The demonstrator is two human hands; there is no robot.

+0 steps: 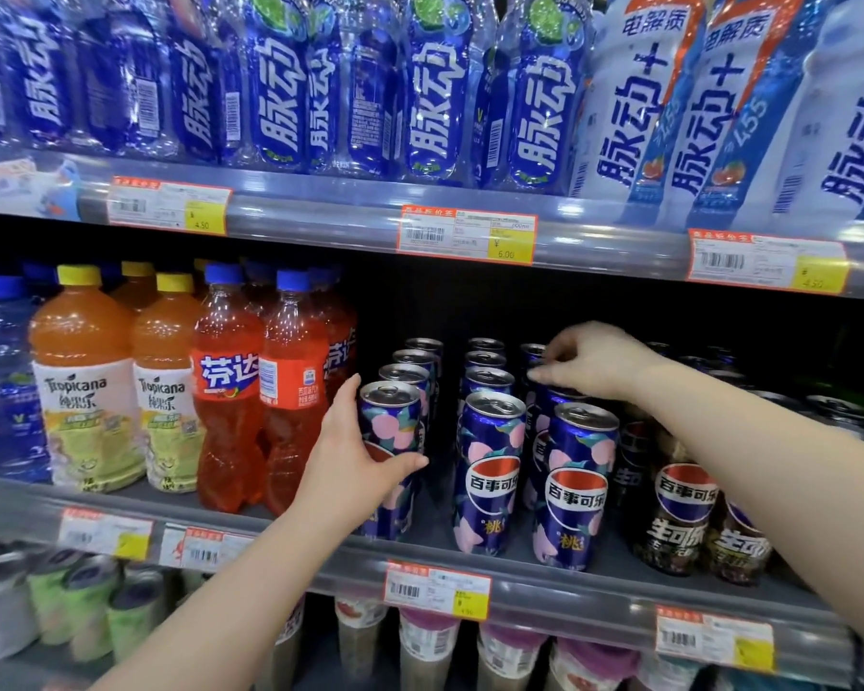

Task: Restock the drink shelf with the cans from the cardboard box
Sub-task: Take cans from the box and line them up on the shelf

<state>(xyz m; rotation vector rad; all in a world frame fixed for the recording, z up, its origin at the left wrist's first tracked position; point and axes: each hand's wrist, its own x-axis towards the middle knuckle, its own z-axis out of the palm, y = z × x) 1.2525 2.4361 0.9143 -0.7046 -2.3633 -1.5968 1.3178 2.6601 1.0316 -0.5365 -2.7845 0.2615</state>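
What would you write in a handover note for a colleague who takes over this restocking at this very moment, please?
Left grip: holds the front blue peach-patterned metal can of the left row, which stands on the grey middle shelf.
Right grip: fingers curled over the top of the second can in the right row; whether it really holds it cannot be told.
Done: three rows of these cans stand between the orange plastic soda bottles and the black cans.
Left: the cardboard box is out of view, so how many cans remain is unknown.
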